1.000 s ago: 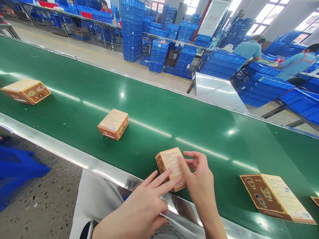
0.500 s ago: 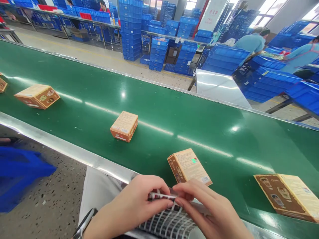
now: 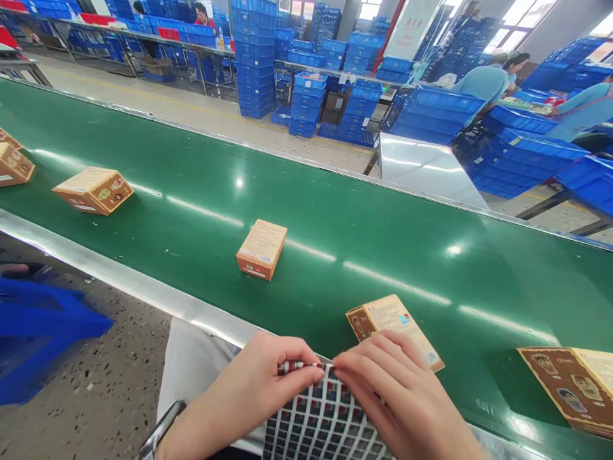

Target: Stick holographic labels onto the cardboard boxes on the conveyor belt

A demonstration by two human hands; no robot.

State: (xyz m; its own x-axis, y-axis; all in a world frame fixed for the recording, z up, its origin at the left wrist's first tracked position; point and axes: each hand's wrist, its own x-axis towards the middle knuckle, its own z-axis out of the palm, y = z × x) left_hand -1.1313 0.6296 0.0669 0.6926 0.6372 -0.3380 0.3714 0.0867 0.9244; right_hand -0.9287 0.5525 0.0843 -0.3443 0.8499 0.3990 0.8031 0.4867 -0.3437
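A sheet of small dark-and-red stickers in a white grid (image 3: 316, 412) hangs in front of me, its top edge curled over. My left hand (image 3: 271, 380) pinches the curled edge between thumb and fingers. Close beside it, my right hand (image 3: 390, 383) has its fingertips together on the sheet's top right part; whether a single sticker is between them is hidden. Just beyond the right hand, a brown-and-cream box (image 3: 390, 313) with a small bluish shiny sticker lies on the green conveyor belt (image 3: 201, 255), partly covered by the fingers.
More boxes lie along the belt: one in the middle (image 3: 262, 249), one at right (image 3: 565, 383), one at left (image 3: 93, 190), others at the far left edge. A blue plastic object (image 3: 43, 338) is at lower left. Beyond the belt are stacked blue crates (image 3: 256, 64) and several people.
The boxes have shifted rightward with the belt. The sticker sheet has come up and shows more of its grid. Both hands stay at its top edge, the right one turned more over it.
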